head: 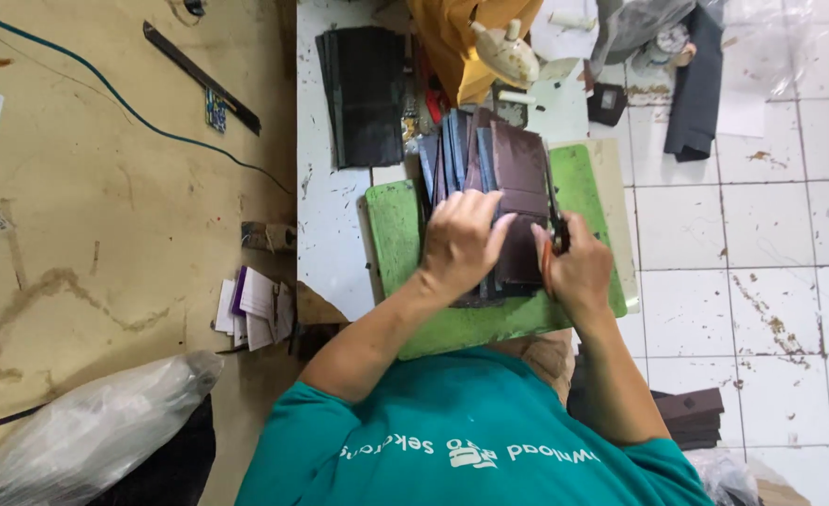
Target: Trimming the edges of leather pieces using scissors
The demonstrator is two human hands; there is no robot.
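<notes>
- Left hand [461, 245] lies flat, fingers [489, 225] spread and together pressing down on a fanned stack of dark sheets [519, 169]; nothing is pinched, it only pins them.
- Right hand [578, 272] is curled shut round a thin dark tool [555, 211] with an orange grip, its blade running along the stack's right edge.
- The sheets sit on a green board [394, 234] that rests on the person's lap, over the white tiled floor [761, 234].
- Judging by the neat fan and flat lie, these sheets look thin, light and flexible, likely leather or the like, and apt to slide over one another; a flat palm on top seems the safest hold, lifting by the near edges.
- The tool's edge looks sharp; fingers are close beside it.
- Hard to tell: whether the tool is a knife or scissors, since the hand hides most of it.
- The stack's near end is covered by both hands.
- Far left, another dark pile [369, 94] lies on the floor; paper slips [255, 307] lie at the edge of the wooden table [105, 206].
- Far clutter, yellow cloth [447, 37] included, is cut off.
</notes>
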